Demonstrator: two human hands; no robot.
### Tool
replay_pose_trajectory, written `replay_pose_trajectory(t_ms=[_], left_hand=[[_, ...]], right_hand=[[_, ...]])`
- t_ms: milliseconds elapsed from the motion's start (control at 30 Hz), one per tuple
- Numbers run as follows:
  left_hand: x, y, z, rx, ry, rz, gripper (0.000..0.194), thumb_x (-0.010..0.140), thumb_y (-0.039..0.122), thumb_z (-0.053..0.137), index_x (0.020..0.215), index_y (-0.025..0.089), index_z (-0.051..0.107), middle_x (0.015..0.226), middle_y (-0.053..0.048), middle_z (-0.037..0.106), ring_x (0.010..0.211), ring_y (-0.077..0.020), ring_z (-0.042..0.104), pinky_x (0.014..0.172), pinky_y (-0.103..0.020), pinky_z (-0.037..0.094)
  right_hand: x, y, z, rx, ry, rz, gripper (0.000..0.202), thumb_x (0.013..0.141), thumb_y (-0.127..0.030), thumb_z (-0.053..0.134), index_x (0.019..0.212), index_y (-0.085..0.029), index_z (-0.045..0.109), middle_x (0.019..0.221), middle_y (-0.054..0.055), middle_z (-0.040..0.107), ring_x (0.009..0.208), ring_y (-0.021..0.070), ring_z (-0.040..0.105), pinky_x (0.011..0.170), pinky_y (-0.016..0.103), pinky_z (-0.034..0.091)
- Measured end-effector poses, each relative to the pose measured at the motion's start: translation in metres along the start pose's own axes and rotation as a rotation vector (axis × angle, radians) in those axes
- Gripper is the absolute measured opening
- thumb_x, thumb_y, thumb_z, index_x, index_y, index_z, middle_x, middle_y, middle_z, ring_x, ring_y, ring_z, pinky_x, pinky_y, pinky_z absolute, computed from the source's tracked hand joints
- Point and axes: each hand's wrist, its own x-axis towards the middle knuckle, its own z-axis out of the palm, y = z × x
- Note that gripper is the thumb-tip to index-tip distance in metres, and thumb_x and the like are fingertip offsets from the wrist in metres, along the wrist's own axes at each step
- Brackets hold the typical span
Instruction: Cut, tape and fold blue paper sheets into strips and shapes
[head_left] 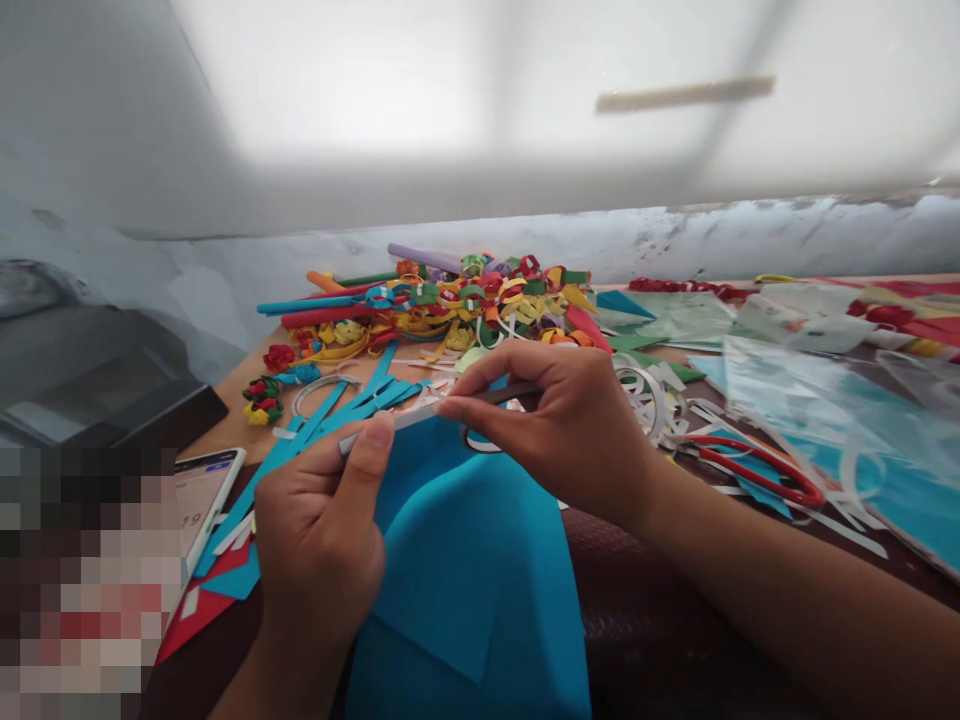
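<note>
A large sheet of blue paper point(480, 570) hangs curved below my hands, with one corner folded over. Along its upper edge runs a narrow white tape strip point(416, 414). My left hand point(330, 520) is closed on the left end of this edge, the thumb pressed on the strip. My right hand point(562, 420) pinches the strip between thumb and forefinger at its other end. A greyish length of strip passes back under the right fingers. Part of a ring, perhaps a tape roll point(481, 441), shows below the right hand; most of it is hidden.
Colourful paper chains point(472, 295) and rolled paper tubes pile up behind my hands. Cut blue strips point(315, 425) and a phone point(210, 500) lie left. Red-handled scissors point(757, 470), white tape rolls point(645, 400), scraps and plastic-wrapped blue paper point(847, 450) lie right.
</note>
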Motion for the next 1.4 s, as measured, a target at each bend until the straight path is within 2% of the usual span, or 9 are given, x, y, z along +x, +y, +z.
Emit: replay_pose_trajectory(t_ms=[133,267,467,633,833,1000,1200,1300,1400], left_hand=[[-0.003,0.004,0.002,-0.17,-0.02,-0.154,0.025,0.076,0.041,0.084,0.058,0.028,0.072,0.047,0.004,0.055,0.06,-0.0187,0.067,0.063,-0.031,0.062],[-0.002,0.003,0.001,-0.214,-0.1,-0.144,0.017,0.079,0.042,0.08,0.089,0.029,0.084,0.087,-0.003,0.082,0.088,-0.0241,0.077,0.085,-0.037,0.063],[0.007,-0.008,-0.004,0.079,-0.053,-0.013,0.012,0.075,0.045,0.084,0.079,0.034,0.083,0.079,0.002,0.082,0.082,-0.0242,0.079,0.076,-0.035,0.064],[0.006,-0.008,-0.004,0.031,0.0,-0.069,0.011,0.075,0.043,0.084,0.075,0.033,0.082,0.07,0.002,0.078,0.078,-0.0225,0.076,0.058,-0.027,0.057],[0.005,-0.005,-0.005,-0.066,-0.091,-0.143,0.02,0.072,0.045,0.086,0.071,0.026,0.08,0.064,0.003,0.071,0.057,-0.0129,0.061,0.048,-0.022,0.047],[0.005,-0.002,-0.003,-0.203,-0.163,-0.215,0.017,0.071,0.042,0.087,0.071,0.027,0.079,0.067,0.004,0.074,0.06,-0.0105,0.062,0.055,-0.017,0.05],[0.011,0.004,-0.012,-0.437,-0.275,-0.325,0.034,0.078,0.055,0.072,0.086,0.025,0.085,0.095,-0.007,0.083,0.094,-0.0261,0.075,0.083,-0.031,0.062],[0.016,0.013,-0.017,-0.25,-0.358,-0.352,0.037,0.073,0.056,0.079,0.092,0.025,0.085,0.096,-0.008,0.083,0.085,-0.0269,0.076,0.074,-0.033,0.063],[0.021,0.029,-0.015,0.124,-0.381,-0.226,0.026,0.065,0.046,0.089,0.085,0.029,0.085,0.083,-0.003,0.082,0.08,-0.0254,0.075,0.069,-0.03,0.06]], right_hand=[[0.001,0.002,-0.001,-0.047,0.022,-0.031,0.014,0.082,-0.031,0.084,0.08,-0.02,0.075,0.078,0.001,0.077,0.07,0.0154,0.07,0.064,0.028,0.054],[0.001,0.003,-0.001,-0.106,0.03,-0.142,0.007,0.084,-0.023,0.082,0.08,-0.02,0.076,0.078,-0.001,0.078,0.069,0.0135,0.068,0.072,0.029,0.055],[0.001,0.005,-0.001,-0.158,-0.01,-0.285,0.005,0.086,-0.019,0.08,0.083,-0.019,0.076,0.08,0.001,0.077,0.079,0.0162,0.07,0.078,0.031,0.053],[0.003,0.004,-0.001,-0.057,0.029,-0.187,0.008,0.083,-0.015,0.08,0.083,-0.019,0.074,0.085,0.0,0.078,0.074,0.0132,0.069,0.07,0.026,0.054],[0.003,0.005,-0.002,-0.058,0.052,-0.161,0.008,0.084,-0.018,0.08,0.089,-0.019,0.075,0.086,-0.002,0.078,0.078,0.0126,0.072,0.066,0.023,0.053],[0.003,0.008,-0.004,-0.088,0.048,-0.219,0.01,0.085,-0.016,0.079,0.093,-0.019,0.074,0.088,-0.001,0.077,0.082,0.0138,0.073,0.073,0.026,0.055],[0.003,0.007,-0.008,-0.215,0.007,-0.35,0.009,0.089,-0.016,0.076,0.097,-0.019,0.074,0.088,0.001,0.078,0.084,0.0157,0.07,0.075,0.028,0.055],[0.003,0.004,-0.009,-0.251,-0.016,-0.498,0.008,0.093,-0.016,0.073,0.101,-0.016,0.074,0.089,0.002,0.079,0.083,0.0149,0.068,0.08,0.029,0.054],[0.002,0.002,-0.01,-0.27,-0.033,-0.589,0.009,0.096,-0.018,0.069,0.103,-0.014,0.074,0.088,0.004,0.079,0.081,0.0149,0.067,0.081,0.029,0.054]])
